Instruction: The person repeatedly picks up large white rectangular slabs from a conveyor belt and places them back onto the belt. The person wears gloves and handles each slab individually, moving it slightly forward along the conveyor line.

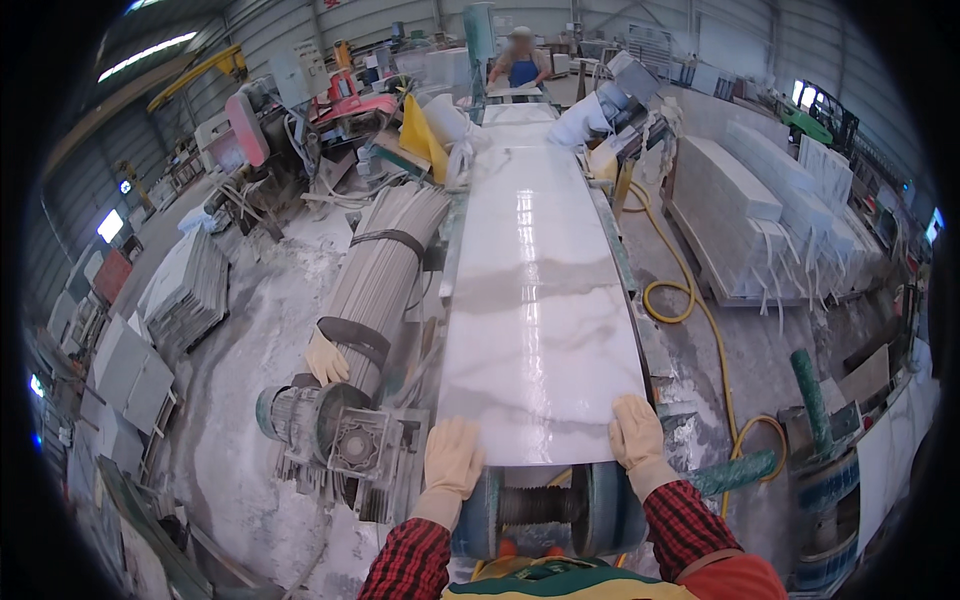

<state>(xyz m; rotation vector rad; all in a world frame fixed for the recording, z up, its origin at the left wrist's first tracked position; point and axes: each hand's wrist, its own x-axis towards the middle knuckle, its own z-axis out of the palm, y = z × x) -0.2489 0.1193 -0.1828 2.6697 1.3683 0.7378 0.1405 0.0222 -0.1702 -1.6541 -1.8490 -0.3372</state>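
Observation:
A long polished white marble slab [540, 340] with grey-brown veining stretches away from me over a machine bed. My left hand [453, 460], in a cream work glove, holds the slab's near left corner. At the near right corner my right hand [638, 438], gloved alike, grips the side edge, its fingers bent against the stone. The undersides of both hands are hidden. Below the slab's near end, between my forearms, sits a blue roller frame with a dark threaded shaft [545, 505].
A spare cream glove [327, 358] lies against a strapped bundle of long strips [385, 260] on the left, beside a motor and gearbox [350, 440]. A yellow hose [715, 330] loops along the right floor. Stone blocks [725, 180] stand farther right. A person [522, 65] is at the far end.

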